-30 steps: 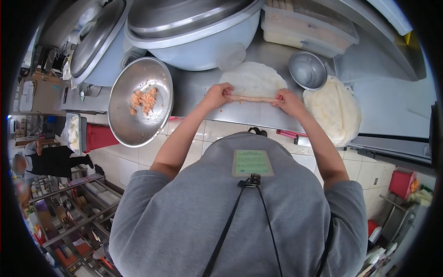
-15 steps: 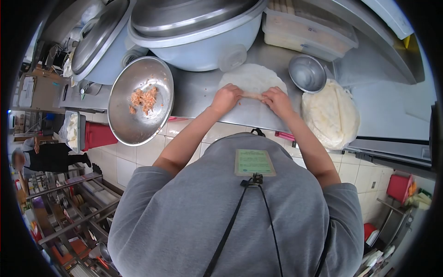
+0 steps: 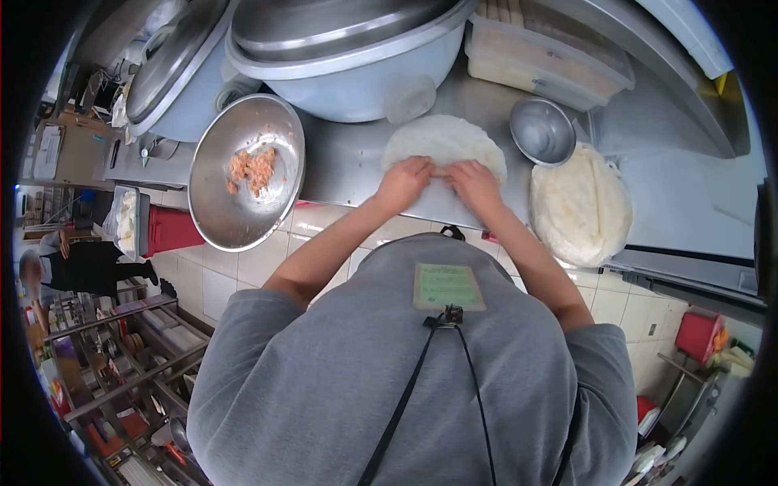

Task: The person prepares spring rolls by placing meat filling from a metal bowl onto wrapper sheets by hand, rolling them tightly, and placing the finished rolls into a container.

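Observation:
A round, thin white spring roll wrapper (image 3: 446, 136) lies flat on the steel counter. Its near edge is rolled into a narrow roll, of which a short piece shows between my hands. My left hand (image 3: 404, 183) has its fingers curled over the left part of this roll. Over the right part my right hand (image 3: 475, 185) bends its fingers the same way, close to the other hand. To the left, a steel bowl (image 3: 212, 182) holds a clump of orange-pink filling (image 3: 254, 168). On the right, a stack of wrappers (image 3: 579, 206) sits below a small metal bowl (image 3: 542, 132).
Large blue tubs with metal lids (image 3: 348, 85) stand behind the wrapper. A clear plastic container (image 3: 547, 69) is at the back right. A red bin (image 3: 173, 230) stands on the floor at left, with a person (image 3: 89, 267) in dark clothes beyond it.
Both hands have moved slightly away from the counter's near edge over the wrapper and come closer together. Less of the roll shows between them.

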{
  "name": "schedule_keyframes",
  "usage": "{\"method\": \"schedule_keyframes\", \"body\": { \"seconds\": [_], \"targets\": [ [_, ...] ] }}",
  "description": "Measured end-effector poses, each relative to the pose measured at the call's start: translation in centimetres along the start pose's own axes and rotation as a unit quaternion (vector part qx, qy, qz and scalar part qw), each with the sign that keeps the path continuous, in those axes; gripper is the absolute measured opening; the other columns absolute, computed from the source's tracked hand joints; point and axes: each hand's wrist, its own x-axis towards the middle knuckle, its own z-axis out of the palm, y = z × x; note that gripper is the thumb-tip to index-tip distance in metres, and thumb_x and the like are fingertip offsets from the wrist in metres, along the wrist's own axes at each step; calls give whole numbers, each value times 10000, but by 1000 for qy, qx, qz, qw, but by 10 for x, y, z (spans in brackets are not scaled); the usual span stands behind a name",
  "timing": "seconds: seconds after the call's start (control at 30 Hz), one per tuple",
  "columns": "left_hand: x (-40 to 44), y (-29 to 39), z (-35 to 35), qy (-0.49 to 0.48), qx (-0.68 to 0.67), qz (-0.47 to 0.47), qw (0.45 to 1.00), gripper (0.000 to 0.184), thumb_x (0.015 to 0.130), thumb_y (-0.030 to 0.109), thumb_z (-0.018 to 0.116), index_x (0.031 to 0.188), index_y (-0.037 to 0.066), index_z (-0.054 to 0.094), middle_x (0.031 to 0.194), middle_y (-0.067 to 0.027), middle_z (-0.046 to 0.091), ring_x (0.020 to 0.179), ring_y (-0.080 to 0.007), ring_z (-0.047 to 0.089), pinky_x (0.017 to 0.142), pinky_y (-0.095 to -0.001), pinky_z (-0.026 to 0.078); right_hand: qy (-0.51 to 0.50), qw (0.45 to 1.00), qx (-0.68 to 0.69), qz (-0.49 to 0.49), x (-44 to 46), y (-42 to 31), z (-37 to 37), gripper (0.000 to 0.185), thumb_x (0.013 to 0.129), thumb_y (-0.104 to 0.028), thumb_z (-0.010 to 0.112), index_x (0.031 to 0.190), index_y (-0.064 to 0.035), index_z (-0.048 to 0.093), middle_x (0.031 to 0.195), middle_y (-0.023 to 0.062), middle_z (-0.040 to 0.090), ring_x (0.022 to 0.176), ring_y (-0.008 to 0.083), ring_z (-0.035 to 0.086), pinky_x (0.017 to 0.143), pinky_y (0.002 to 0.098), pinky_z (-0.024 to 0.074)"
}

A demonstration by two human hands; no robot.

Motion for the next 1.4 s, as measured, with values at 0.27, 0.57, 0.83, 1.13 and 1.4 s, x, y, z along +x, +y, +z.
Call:
{"method": "schedule_keyframes", "body": {
  "seconds": [0.27, 0.57, 0.83, 1.13, 1.4],
  "targets": [
    [-3, -18, 20, -7, 77, 37, 996, 422, 829, 160, 541, 1212, -10, 494, 1257, -158, 489, 1172, -298, 463, 954, -390, 389, 92, 990, -107, -26, -12, 19, 5, 376, 773, -159, 607, 1136, -65, 588, 1092, 69, 599, 1019, 251, 546, 852, 379, 435],
    [-13, -60, -25, -30, 107, -43, 993, 374, 823, 166, 537, 1168, 22, 527, 967, -111, 508, 929, -279, 491, 810, -383, 415, -21, 983, -180, 19, -16, 52, -27, 421, 781, -219, 622, 1181, -107, 556, 1012, 29, 554, 979, 201, 501, 851, 375, 392],
    [7, 2, -2, 68, 122, 90, 986, 509, 791, 203, 593, 1231, -18, 467, 1172, -165, 493, 1090, -296, 464, 934, -402, 372, 53, 988, -142, 19, -15, 36, -16, 352, 786, -162, 599, 1132, -104, 593, 1021, 31, 570, 976, 217, 517, 848, 377, 395],
    [-16, -28, -11, -21, 68, -16, 997, 435, 828, 142, 524, 1236, 0, 471, 977, -111, 493, 939, -267, 482, 836, -383, 419, 34, 993, -113, -19, -6, 16, 10, 364, 768, -164, 606, 1125, -99, 591, 967, 30, 562, 942, 216, 519, 852, 379, 394],
    [-36, -14, -39, -57, 125, -57, 989, 501, 829, 192, 555, 1273, -5, 433, 1187, -144, 465, 1116, -305, 437, 956, -397, 355, 43, 983, -174, 50, -33, 14, -38, 451, 762, -229, 640, 1186, -98, 555, 1032, 43, 567, 1009, 227, 513, 928, 403, 369]
  ]
}}
